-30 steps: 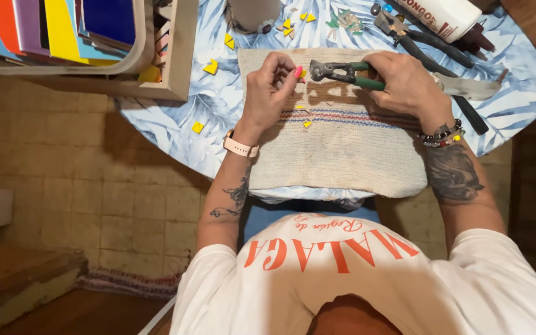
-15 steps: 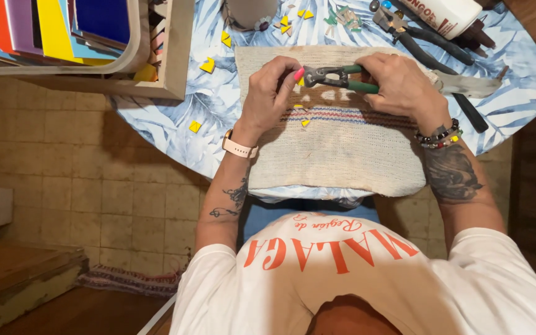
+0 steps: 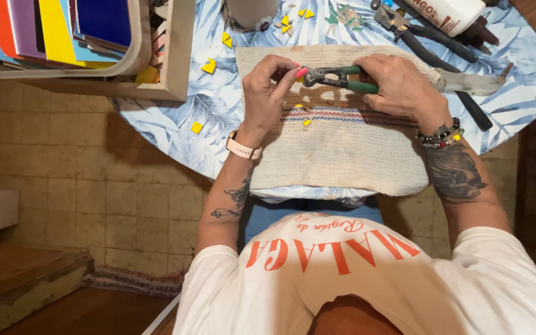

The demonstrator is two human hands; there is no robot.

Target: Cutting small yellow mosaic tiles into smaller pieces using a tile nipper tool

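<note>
Both hands work mid-frame above the woven mat: the right hand grips green-handled nippers, the left hand pinches a small piece at their jaws. Chips could scatter if squeezed unevenly.

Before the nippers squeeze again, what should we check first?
1. Right hand grips the green-handled nippers: ok.
2. Left hand fingertips at the nipper head, holding a small piece: cannot tell, the piece is hidden.
3. Fingertips away from the jaws: cannot tell, they look very close.
4. Beige woven cloth lies under the hands to catch chips: ok.
5. Yellow chips scattered on the blue leaf-print tablecloth: not ok, untidy.
</note>
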